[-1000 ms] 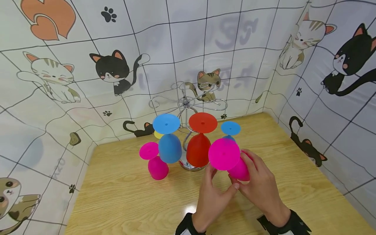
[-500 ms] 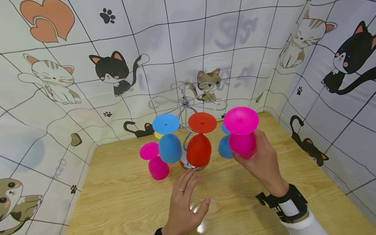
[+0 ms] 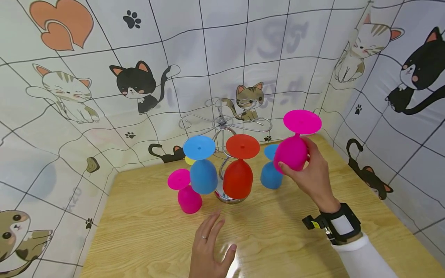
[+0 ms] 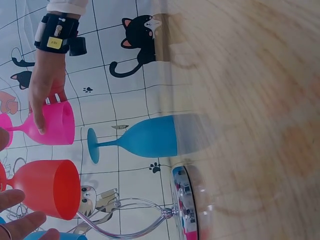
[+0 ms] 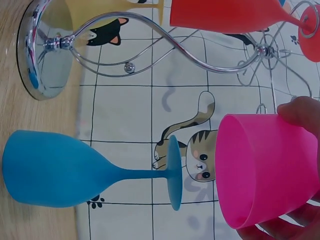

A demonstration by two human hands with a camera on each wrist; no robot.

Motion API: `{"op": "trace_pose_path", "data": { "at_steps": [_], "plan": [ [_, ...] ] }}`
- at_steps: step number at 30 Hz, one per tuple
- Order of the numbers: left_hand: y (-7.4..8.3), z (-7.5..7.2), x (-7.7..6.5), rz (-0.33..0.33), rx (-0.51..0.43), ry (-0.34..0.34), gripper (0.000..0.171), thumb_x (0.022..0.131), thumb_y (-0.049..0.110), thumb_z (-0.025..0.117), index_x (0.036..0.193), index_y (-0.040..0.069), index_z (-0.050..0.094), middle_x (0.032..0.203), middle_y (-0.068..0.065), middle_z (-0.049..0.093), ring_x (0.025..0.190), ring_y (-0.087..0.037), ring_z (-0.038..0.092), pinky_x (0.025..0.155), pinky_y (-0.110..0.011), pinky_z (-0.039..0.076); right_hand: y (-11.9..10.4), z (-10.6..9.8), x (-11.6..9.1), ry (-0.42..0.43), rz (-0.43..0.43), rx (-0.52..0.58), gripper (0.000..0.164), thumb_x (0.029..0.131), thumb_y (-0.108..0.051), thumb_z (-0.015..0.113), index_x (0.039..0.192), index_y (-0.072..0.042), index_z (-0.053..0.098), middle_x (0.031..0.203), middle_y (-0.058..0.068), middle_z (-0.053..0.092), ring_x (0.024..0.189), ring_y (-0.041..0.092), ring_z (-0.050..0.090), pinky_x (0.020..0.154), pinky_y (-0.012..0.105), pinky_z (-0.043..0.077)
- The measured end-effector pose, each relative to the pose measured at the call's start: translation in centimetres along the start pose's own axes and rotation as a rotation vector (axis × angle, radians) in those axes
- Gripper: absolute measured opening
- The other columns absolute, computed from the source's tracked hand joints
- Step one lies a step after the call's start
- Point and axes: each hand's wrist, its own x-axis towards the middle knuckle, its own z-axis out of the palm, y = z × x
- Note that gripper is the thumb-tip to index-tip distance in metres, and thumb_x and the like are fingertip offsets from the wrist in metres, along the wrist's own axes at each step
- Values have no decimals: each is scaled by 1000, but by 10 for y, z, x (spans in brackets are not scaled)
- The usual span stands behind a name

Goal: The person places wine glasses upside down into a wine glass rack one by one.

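My right hand [image 3: 315, 172] grips a pink goblet [image 3: 290, 153] by its bowl and holds it upside down in the air, foot on top. In the right wrist view its open rim [image 5: 235, 170] faces the table. Below and to its left, a blue goblet [image 3: 272, 175] stands inverted on the table, as the left wrist view also shows. A chrome goblet rack [image 3: 221, 122] with curled arms stands behind. A red goblet [image 3: 238, 179] and another blue goblet [image 3: 203, 177] hang inverted at its front, above the table. My left hand [image 3: 210, 249] is held low in front of them, fingers spread, holding nothing.
A second pink goblet [image 3: 189, 199] is inverted to the left of the rack. A yellow goblet [image 3: 189, 160] is mostly hidden behind the front blue one. The wooden table [image 3: 146, 239] meets a cat-print cloth wall [image 3: 194, 54] at the back and sides.
Both hands were together at the pink goblet. The right hand has lifted it up and right past the standing blue goblet, while the left hand has let go and drawn back leftward.
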Motion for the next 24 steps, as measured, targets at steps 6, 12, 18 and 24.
{"op": "trace_pose_path", "data": {
  "at_steps": [6,12,18,24],
  "plan": [
    [-4,0,-4,21,13,29,53,90,44,63,129,9,61,136,-10,59,122,-29,55,108,-29,39,3,11,12,-21,25,16,89,72,-18,86,146,-8,38,137,18,54,119,37,55,86,63,54],
    [-5,-4,-5,-17,26,7,54,87,43,67,130,12,61,138,-7,58,123,-26,54,109,-25,38,-1,18,24,-41,1,18,89,72,-16,86,146,-6,39,137,19,53,119,38,54,86,63,53],
    [-15,-2,-3,114,98,40,50,94,48,52,124,11,65,134,-10,61,118,-30,57,101,-41,43,-2,21,34,-84,24,10,89,74,-16,84,148,-7,35,138,21,51,121,41,52,84,65,53],
    [-22,-7,-2,180,184,-13,49,96,51,45,124,18,66,137,-8,60,120,-32,58,93,-52,44,-1,28,45,-127,42,13,90,76,-16,83,149,-6,31,140,23,48,123,44,50,85,65,53]
  ]
}}
